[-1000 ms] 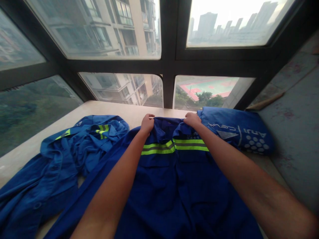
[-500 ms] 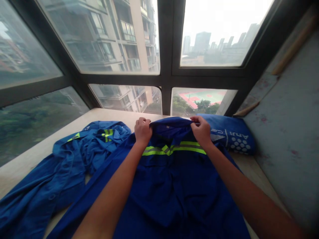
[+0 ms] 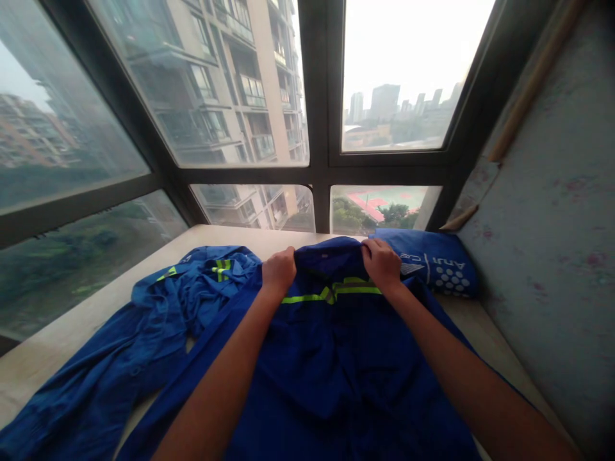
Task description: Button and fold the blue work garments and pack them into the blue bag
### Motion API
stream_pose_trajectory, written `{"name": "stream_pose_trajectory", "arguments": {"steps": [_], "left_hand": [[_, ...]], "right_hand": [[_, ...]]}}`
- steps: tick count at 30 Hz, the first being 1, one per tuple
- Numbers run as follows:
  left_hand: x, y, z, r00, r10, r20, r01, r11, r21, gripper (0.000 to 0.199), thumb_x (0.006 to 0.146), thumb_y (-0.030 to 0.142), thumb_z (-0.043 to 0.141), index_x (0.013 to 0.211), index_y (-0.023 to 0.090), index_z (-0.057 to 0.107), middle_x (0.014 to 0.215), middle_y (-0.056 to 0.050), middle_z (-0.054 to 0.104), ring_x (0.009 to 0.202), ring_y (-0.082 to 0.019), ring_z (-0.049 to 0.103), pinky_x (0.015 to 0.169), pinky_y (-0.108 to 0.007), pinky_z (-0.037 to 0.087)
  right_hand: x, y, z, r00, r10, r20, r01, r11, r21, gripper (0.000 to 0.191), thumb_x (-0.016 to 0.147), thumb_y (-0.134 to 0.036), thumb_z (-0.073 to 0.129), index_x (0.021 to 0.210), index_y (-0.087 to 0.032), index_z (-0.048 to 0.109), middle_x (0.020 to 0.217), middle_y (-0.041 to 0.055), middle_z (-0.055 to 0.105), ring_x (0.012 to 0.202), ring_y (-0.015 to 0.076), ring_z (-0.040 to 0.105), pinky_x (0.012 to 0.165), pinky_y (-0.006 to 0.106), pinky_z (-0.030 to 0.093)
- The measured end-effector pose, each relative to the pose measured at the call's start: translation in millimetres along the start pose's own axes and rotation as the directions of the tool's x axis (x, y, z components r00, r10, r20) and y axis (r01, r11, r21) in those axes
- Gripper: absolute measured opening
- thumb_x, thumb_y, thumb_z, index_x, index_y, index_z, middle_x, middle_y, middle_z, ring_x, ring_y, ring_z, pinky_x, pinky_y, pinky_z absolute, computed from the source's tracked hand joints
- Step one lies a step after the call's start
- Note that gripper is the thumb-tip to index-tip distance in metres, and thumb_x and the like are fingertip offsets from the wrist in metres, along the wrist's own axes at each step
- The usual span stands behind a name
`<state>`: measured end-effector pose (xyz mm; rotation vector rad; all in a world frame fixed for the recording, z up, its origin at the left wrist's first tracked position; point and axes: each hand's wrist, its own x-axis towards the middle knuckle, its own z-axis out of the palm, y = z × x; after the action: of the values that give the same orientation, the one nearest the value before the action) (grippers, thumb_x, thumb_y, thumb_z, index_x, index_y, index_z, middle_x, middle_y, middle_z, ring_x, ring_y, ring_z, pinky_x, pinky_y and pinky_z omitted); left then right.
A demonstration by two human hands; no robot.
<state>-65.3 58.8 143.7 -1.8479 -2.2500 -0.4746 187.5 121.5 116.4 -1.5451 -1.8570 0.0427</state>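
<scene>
A dark blue work jacket (image 3: 331, 358) with yellow-green and grey reflective strips across the chest lies spread out in front of me, its collar at the far end. My left hand (image 3: 279, 272) is closed on the left side of the collar. On the collar's other side, my right hand (image 3: 383, 264) grips the cloth with curled fingers. Between the two hands the collar is stretched, and a small pale label shows inside the neck. My forearms cover parts of the jacket's sides, and its lower end runs out of view.
A second, crumpled blue work garment (image 3: 158, 326) with yellow-green strips lies to the left. At the back right sits a blue bundle (image 3: 432, 259) with white lettering. The pale ledge (image 3: 52, 339) is bounded by framed windows (image 3: 319, 173) and a flowered wall (image 3: 552, 256) on the right.
The view has tilted up and shifted slightly. Both hands still hold the collar, their fingers more tightly curled, and the reflective chest strip looks narrower and more folded.
</scene>
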Motion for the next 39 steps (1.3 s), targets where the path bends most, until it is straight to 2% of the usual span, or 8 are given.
{"name": "stream_pose_trajectory", "arguments": {"steps": [5,8,14,18,24,31,35,39], "left_hand": [[-13.5,21.3,-2.0,0.991,-0.096,-0.094,0.084,0.988,-0.127,0.035,0.1,0.028,0.027,0.111,0.02,0.06,0.104,-0.014,0.069,0.095,-0.028,0.067,0.076,-0.035,0.046],[-19.9,25.7,-1.8,0.997,-0.058,-0.049,0.051,0.99,-0.132,0.031,0.097,0.029,0.036,0.102,0.02,0.065,0.108,-0.016,0.067,0.104,-0.032,0.064,0.08,-0.038,0.047],[-14.1,12.2,-14.5,0.994,-0.086,0.066,0.098,0.973,-0.208,0.03,0.092,0.026,0.044,0.101,0.017,0.07,0.083,-0.016,0.072,0.09,-0.034,0.069,0.082,-0.044,0.049],[7.8,9.4,-27.8,0.985,-0.068,0.157,0.124,0.916,-0.381,0.036,0.091,0.026,0.046,0.122,0.021,0.063,0.069,-0.004,0.073,0.064,-0.02,0.07,0.067,-0.029,0.053],[64.5,18.6,-34.2,0.983,-0.105,0.151,0.168,0.84,-0.516,0.044,0.095,0.023,0.031,0.134,0.017,0.05,0.088,-0.005,0.077,0.064,-0.012,0.071,0.056,-0.019,0.051],[110.1,30.4,19.6,0.983,-0.094,0.157,0.14,0.938,-0.316,0.043,0.088,0.02,0.049,0.131,0.016,0.054,0.11,-0.014,0.073,0.103,-0.023,0.068,0.087,-0.031,0.052],[79.9,31.1,63.5,0.978,0.034,0.206,0.01,0.977,-0.211,0.038,0.088,0.019,0.05,0.124,0.015,0.06,0.119,-0.016,0.067,0.112,-0.026,0.063,0.095,-0.036,0.048],[29.8,29.8,99.7,0.939,0.198,0.28,-0.154,0.973,-0.172,0.029,0.091,0.018,0.043,0.107,0.017,0.068,0.107,-0.012,0.069,0.104,-0.023,0.065,0.093,-0.034,0.048]], "right_hand": [[1.1,-16.3,-12.5,0.994,0.097,0.058,-0.1,0.994,0.051,0.035,0.101,-0.032,0.033,0.109,-0.021,0.065,0.1,0.0103,0.07,0.094,0.0251,0.063,0.077,0.03,0.042],[-1.7,-16.2,-12.9,0.993,0.021,0.115,-0.01,0.996,-0.094,0.032,0.1,-0.029,0.035,0.105,-0.019,0.065,0.109,0.0154,0.068,0.103,0.029,0.062,0.079,0.033,0.045],[-3.3,-4.3,-22.2,0.957,0.083,0.279,-0.008,0.966,-0.258,0.032,0.099,-0.031,0.039,0.11,-0.014,0.064,0.09,0.0188,0.071,0.088,0.0315,0.07,0.079,0.041,0.049],[10.2,-11.3,-37.3,0.936,0.066,0.346,-0.137,0.973,0.184,0.031,0.094,-0.023,0.044,0.119,-0.019,0.062,0.069,0.0041,0.071,0.063,0.0192,0.069,0.063,0.027,0.051],[57.9,-30.8,-40.0,0.924,0.154,0.35,-0.355,0.686,0.635,0.038,0.088,-0.019,0.048,0.125,-0.017,0.058,0.061,-0.0017,0.067,0.05,0.0124,0.064,0.045,0.017,0.043],[102.0,-24.1,29.0,0.932,0.17,0.321,-0.23,0.96,0.162,0.052,0.083,-0.016,0.056,0.134,-0.015,0.053,0.103,0.0112,0.073,0.095,0.0229,0.07,0.081,0.03,0.053],[85.8,-11.2,66.4,0.91,0.185,0.371,-0.22,0.974,0.052,0.046,0.08,-0.016,0.056,0.126,-0.016,0.061,0.116,0.0146,0.07,0.113,0.0294,0.062,0.094,0.038,0.047],[55.3,3.6,99.2,0.828,0.197,0.525,-0.237,0.972,0.007,0.025,0.087,-0.028,0.053,0.085,-0.015,0.074,0.083,0.0129,0.075,0.089,0.0274,0.071,0.084,0.035,0.051]]}}
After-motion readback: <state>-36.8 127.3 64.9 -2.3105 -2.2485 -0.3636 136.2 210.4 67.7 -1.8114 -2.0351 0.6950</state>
